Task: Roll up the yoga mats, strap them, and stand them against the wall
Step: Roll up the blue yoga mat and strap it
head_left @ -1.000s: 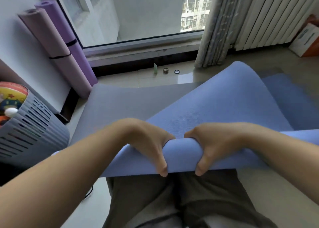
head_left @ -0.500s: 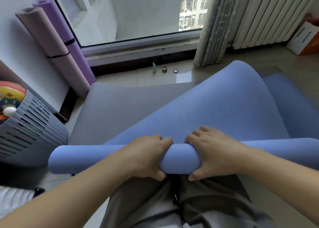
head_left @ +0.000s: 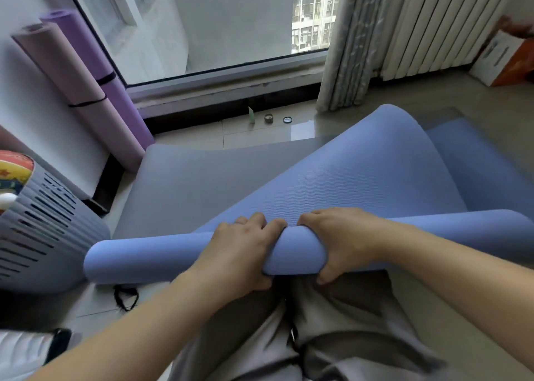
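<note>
- We are at the rolling step. The blue mat (head_left: pixel 361 178) is wound only part way. Its roll (head_left: pixel 179 258) lies across our lap from 9 o'clock to 3 o'clock, and the loose sheet rises from it in a hump toward 1 o'clock.
- To do this well, we judge that we should turn the roll away from us, toward 12 o'clock. Even pressure from both hands should stop either end running ahead and the roll coning.
- Both hands sit near the middle. Setting them wider apart should hold the ends tighter, since the end at 9 o'clock has nothing pressing on it.
- The hump in the sheet wants flattening first, or slack will be wound in.
- Our left hand (head_left: pixel 239 250) is closed round the roll, with the fingers curled over the top and the thumb underneath.
- Our right hand (head_left: pixel 341 242) grips the same way just beside it, toward 3 o'clock, with a short bare span of roll between the two.
- A black strap (head_left: pixel 125 297) lies on the floor (head_left: pixel 260 135) at 7 o'clock, near the roll's left end and handy for strapping.
- At 10 o'clock the mauve mat (head_left: pixel 72 71) and the purple mat (head_left: pixel 115 92) lean on the wall (head_left: pixel 29 106), each already banded.
- A grey sheet (head_left: pixel 187 184) lies flat at 11 o'clock. We cannot tell whether it is another mat or this one's other face.
</note>
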